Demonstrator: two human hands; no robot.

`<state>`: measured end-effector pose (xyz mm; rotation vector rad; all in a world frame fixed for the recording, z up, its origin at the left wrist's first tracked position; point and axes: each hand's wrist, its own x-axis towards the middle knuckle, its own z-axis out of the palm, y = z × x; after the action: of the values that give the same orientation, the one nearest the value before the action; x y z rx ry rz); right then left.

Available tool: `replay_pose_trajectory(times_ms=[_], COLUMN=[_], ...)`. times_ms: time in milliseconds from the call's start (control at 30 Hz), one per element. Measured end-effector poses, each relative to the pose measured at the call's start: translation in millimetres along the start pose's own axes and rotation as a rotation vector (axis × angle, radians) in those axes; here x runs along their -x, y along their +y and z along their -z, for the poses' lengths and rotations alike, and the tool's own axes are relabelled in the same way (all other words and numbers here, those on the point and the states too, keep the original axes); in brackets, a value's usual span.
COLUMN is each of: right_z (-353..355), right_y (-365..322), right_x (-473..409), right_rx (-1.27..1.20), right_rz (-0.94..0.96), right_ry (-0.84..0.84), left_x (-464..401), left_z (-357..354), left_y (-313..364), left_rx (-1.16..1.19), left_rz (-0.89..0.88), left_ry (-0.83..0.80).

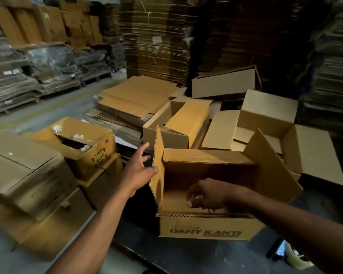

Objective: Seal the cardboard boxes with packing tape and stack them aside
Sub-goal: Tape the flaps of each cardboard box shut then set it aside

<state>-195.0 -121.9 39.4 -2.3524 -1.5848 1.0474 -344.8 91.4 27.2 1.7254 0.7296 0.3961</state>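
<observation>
An open cardboard box (204,230) printed "DANT KANT" stands on a dark table, all its flaps up. My left hand (142,171) is at the upright left flap (158,161), thumb touching its edge, fingers spread. My right hand (206,193) reaches down inside the box with the fingers curled; whether they hold anything is hidden. A tape dispenser (294,256) lies on the table at the lower right, away from both hands.
Closed and torn boxes (28,175) are stacked at the left, one marked "THIS SIDE" (81,147). Several open empty boxes (265,119) and flat sheets (135,99) lie behind. Tall piles of flattened cardboard (156,36) wall the back.
</observation>
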Motion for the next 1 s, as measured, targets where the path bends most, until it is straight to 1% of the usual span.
replay_pose_trajectory(times_ms=[133,200,267,333,467,500,600,700,833,933,1000], right_z=[19,29,43,60,92,98,111,114,107,103,103], right_y=[13,20,25,28,37,43,61,80,100,103,98], right_x=[-47,-71,-93,-111,-133,-138,-151,-159,-158,-134,-108], right_rx=[0.168,0.212,0.285,0.362,0.343,0.345,0.310,0.248,0.158,0.093,0.069], right_rz=[-0.114,-0.137,-0.136,-0.157,-0.258,-0.281,-0.350,-0.363,-0.335,-0.322,-0.294], right_ry=[-0.098,-0.099,-0.050,0.041,0.275,0.306,0.327,0.363,0.419,0.454,0.473], left_x=[-31,-46,-60,-71,-77,-76,-76,-78,-79,-81,-83], left_z=[13,21,31,40,42,39,24,-1,-48,-74,-80], left_y=[0,-1,-2,-3,-14,-17,-20,-17,-18,-23,-31], left_rx=[-0.003,-0.020,-0.005,0.029,0.067,0.071,0.038,-0.091,-0.404,-0.603,-0.706], left_rz=[0.037,0.040,0.063,0.062,-0.014,-0.043,-0.125,-0.183,-0.280,-0.320,-0.313], left_ry=[-0.041,-0.063,-0.116,-0.172,-0.261,-0.284,-0.325,-0.346,-0.398,-0.471,-0.475])
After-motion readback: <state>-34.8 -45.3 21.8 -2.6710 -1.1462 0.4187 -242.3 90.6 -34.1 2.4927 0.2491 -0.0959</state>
